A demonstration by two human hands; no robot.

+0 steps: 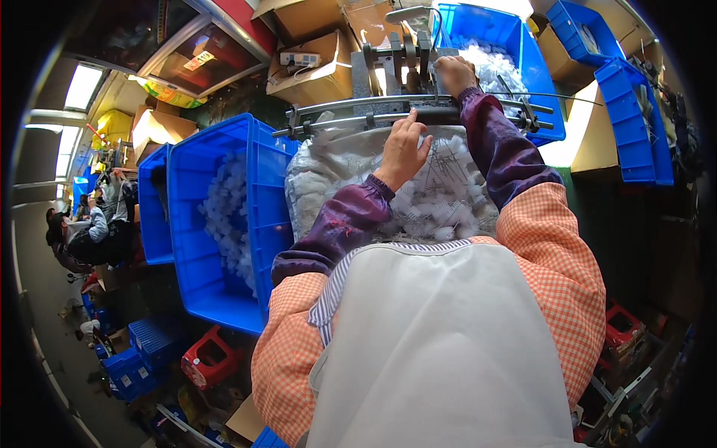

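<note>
Up top centre, the left hand (403,149) lies open-fingered on a clear bag of white parts (441,198); the right hand (454,75) pinches something at the metal fixture (399,56).

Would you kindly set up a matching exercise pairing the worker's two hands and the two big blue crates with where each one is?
Things:
1. left hand
2. right hand
3. large blue plastic crate of small white parts
4. second blue plastic crate

Places:
A. beyond the grey metal machine, top of the view
B. on the clear plastic bag of white parts, by the metal rails
C. at the person's left side
D. up at the machine, past the rails

Pairs: 1-B, 2-D, 3-C, 4-A
</note>
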